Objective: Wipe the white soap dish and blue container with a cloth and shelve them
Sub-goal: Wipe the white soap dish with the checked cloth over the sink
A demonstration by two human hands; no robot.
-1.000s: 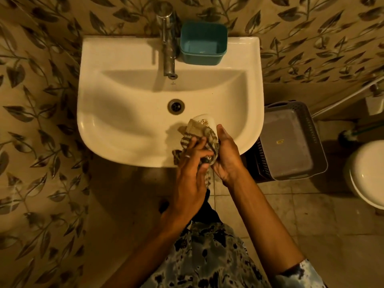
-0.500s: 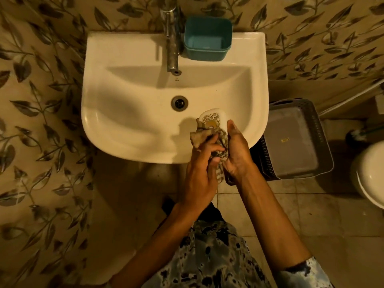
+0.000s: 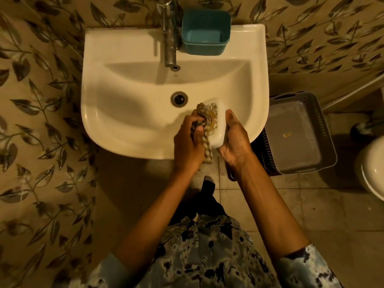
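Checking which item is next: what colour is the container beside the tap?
Teal-blue container, plain with no pattern, clearest in the head view.

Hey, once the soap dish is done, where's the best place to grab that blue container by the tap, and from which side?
Probably the blue container is best taken by its near rim or right wall, coming from above and the right. It sits upright and open-topped on the sink ledge, and the tap crowds its left side.
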